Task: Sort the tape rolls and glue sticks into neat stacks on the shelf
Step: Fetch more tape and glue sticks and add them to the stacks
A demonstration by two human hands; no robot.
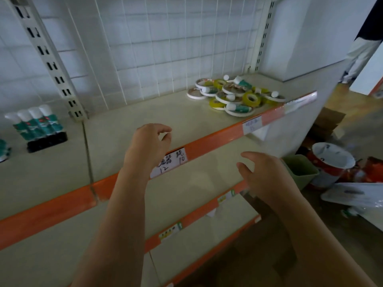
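Glue sticks (pixel 39 123), four, teal-labelled with white caps, stand upright side by side in a black holder (pixel 47 141) at the far left of the top shelf (pixel 128 114). One more teal item shows partly at the left frame edge; what it is cannot be told.

Upright post (pixel 47 59), white, slotted: stands behind and just right of the holder, against the wire grid back panel (pixel 165 44).

Left hand (pixel 148 141): over the shelf's front area, fingers loosely curled with thumb and forefinger apart, holding nothing.

Price label (pixel 171 162), handwritten, white: on the orange front rail (pixel 207 141), partly covered by the left wrist.

Right hand (pixel 263 175): lower, in front of the shelf below, fingers spread and relaxed, holding nothing.

Mixed pile (pixel 236 96): at the right end of the top shelf, near the front rail, well apart from both hands. Contents: white tape rolls (pixel 195 93) lying flat and overlapping; yellow tape rolls (pixel 251 98) among them; loose glue sticks (pixel 238 107) lying on their sides across the rolls. Unsorted.

Green bin (pixel 300 168) and red-and-white bucket (pixel 329 162): on the floor at right of the shelving.

Person (pixel 364 44): standing at the far upper right, seen only in part.
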